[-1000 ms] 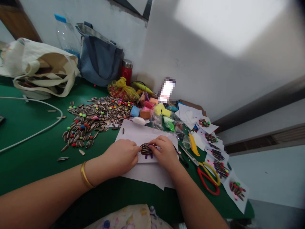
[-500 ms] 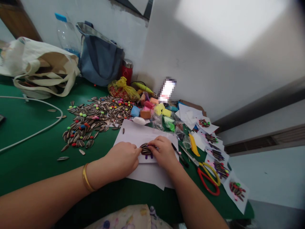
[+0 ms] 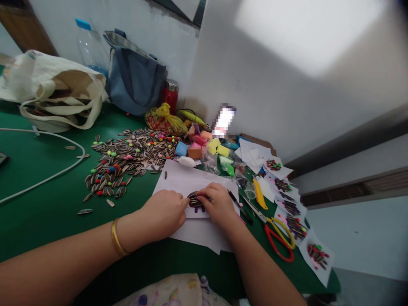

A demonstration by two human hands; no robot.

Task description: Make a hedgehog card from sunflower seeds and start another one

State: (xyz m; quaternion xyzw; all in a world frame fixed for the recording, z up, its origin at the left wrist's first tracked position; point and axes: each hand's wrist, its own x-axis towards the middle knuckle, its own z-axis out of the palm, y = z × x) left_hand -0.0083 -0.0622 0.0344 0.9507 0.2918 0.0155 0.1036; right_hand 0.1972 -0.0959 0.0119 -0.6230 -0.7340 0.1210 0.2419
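Note:
A small figure made of striped sunflower seeds (image 3: 194, 199), with purple legs (image 3: 199, 210) below, lies on a white paper sheet (image 3: 178, 176). My left hand (image 3: 167, 212) is closed, its thumb and index finger touching the figure's left edge; whatever those fingertips may hold is hidden. From the other side, my right hand (image 3: 217, 202) pinches at a seed on the figure's right, with the fingertips partly covering it. One loose seed (image 3: 165, 174) rests on the sheet's upper left.
A wide pile of sunflower seeds (image 3: 140, 148) with coloured bits spreads to the left. Behind the sheet are coloured clay packets (image 3: 195, 153). Scissors (image 3: 279, 236), a black pen (image 3: 242, 208) and a yellow cutter (image 3: 259, 194) lie right, beside several finished seed pictures (image 3: 317, 257).
Both hands keep almost the same place at the seed figure. The right fingers have shifted very slightly, and the whole view has moved a little.

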